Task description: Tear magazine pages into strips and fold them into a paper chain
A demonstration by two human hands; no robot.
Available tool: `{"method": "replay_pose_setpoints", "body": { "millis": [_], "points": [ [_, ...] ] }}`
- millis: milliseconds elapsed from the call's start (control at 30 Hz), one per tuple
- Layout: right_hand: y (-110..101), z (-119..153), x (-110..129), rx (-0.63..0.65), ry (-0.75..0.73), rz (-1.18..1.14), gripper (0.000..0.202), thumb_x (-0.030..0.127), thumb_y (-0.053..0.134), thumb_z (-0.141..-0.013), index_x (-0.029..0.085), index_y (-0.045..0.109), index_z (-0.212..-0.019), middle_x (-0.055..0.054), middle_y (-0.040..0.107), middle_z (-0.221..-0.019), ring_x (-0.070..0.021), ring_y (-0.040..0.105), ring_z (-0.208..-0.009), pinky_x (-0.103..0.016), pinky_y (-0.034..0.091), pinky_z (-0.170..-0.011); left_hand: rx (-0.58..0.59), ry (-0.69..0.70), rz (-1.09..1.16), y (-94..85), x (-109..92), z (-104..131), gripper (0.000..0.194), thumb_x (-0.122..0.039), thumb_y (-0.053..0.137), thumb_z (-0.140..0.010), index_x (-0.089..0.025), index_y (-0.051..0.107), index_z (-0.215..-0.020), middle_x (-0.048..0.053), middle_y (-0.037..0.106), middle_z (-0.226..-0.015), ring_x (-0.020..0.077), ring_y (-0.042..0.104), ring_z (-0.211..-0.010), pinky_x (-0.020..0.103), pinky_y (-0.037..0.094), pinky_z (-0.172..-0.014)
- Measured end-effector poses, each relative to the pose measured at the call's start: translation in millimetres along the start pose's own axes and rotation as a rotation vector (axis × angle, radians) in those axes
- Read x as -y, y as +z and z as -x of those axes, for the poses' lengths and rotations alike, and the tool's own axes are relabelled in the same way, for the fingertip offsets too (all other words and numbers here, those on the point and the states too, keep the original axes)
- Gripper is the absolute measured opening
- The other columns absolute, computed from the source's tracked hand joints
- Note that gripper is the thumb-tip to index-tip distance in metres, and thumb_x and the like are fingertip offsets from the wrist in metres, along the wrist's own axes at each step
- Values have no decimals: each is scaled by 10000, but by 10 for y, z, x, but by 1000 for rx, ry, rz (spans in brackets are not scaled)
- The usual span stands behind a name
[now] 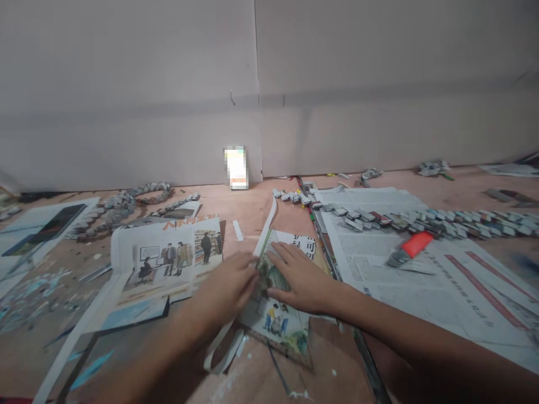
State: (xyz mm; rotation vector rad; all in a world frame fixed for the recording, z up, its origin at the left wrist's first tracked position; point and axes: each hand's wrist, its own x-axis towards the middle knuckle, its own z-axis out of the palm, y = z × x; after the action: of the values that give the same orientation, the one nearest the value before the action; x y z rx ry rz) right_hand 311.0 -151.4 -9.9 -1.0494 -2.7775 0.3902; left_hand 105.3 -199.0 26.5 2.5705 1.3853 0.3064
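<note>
An illustrated booklet (273, 328) with Chinese characters lies in the middle of the table. My right hand (297, 275) rests on it palm down, its fingers spread. At the booklet's left edge, my left hand (231, 286) has its fingers closed over a long, narrow white paper strip (267, 221). The strip runs up past my fingertips, and a looped strip end (217, 350) shows below that hand. My left fingertips and thumb are partly hidden and slightly blurred.
An open magazine (164, 264) lies left. Folded-paper chains (362, 217) cross newspaper (442, 286) at right; another chain (122, 205) lies back left. A red-handled utility knife (415, 247) lies on the newspaper. A lit phone (236, 167) leans against the wall (168, 140).
</note>
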Motion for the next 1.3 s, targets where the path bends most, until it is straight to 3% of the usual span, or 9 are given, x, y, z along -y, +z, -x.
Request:
{"method": "replay_pose_setpoints", "body": {
  "millis": [100,167,233,333,467,700,1300],
  "points": [
    [-71,-34,-60,-4,-16,-49,519,400,270,-960,130,455,-1362,-169,400,-1429,-300,332,-1323,-486,266,-1083,123,-38,45,20,-467,96,271,-212,379,-909,-158,643,-929,105,642,-1088,228,582,-1030,392,483,-916],
    [-112,-59,-88,-8,-17,-76,480,328,238,-969,146,512,-1317,-153,441,-1400,-270,372,-1296,-464,287,-1073,144,-69,-16,159,-678,143,300,-258,452,-870,-117,623,-1072,158,599,-1197,309,527,-1140,466,458,-948],
    [-132,-76,-101,-12,-21,-78,472,310,247,-965,141,534,-1301,-151,455,-1390,-262,380,-1290,-449,287,-1075,136,-127,-80,326,-769,164,423,-350,445,-880,-92,583,-1186,198,509,-1332,373,434,-1247,527,393,-1006],
    [-122,-81,-98,-18,-28,-46,468,304,268,-958,143,515,-1321,-143,441,-1409,-262,368,-1301,-449,279,-1077,125,-141,-82,489,-739,167,595,-511,367,-895,-144,468,-1351,166,372,-1464,405,295,-1344,587,298,-1057],
    [-93,-83,-94,-22,-36,-24,463,299,277,-950,158,500,-1330,-131,419,-1435,-256,360,-1308,-455,279,-1072,116,-121,-42,536,-636,185,669,-596,274,-900,-244,277,-1468,100,234,-1536,398,127,-1403,642,130,-1096],
    [-80,-80,-102,-22,-35,3,460,299,289,-947,164,486,-1339,-127,415,-1437,-263,370,-1300,-454,282,-1067,113,-135,7,610,-666,225,828,-688,313,-844,-196,171,-1495,130,127,-1552,399,14,-1407,589,107,-1126],
    [4,-70,-97,-44,-38,29,453,297,291,-941,169,461,-1341,-130,414,-1431,-251,348,-1310,-453,280,-1060,120,-151,40,598,-678,205,836,-689,324,-838,-181,202,-1490,140,126,-1551,407,0,-1404,607,89,-1121]
  ]
}}
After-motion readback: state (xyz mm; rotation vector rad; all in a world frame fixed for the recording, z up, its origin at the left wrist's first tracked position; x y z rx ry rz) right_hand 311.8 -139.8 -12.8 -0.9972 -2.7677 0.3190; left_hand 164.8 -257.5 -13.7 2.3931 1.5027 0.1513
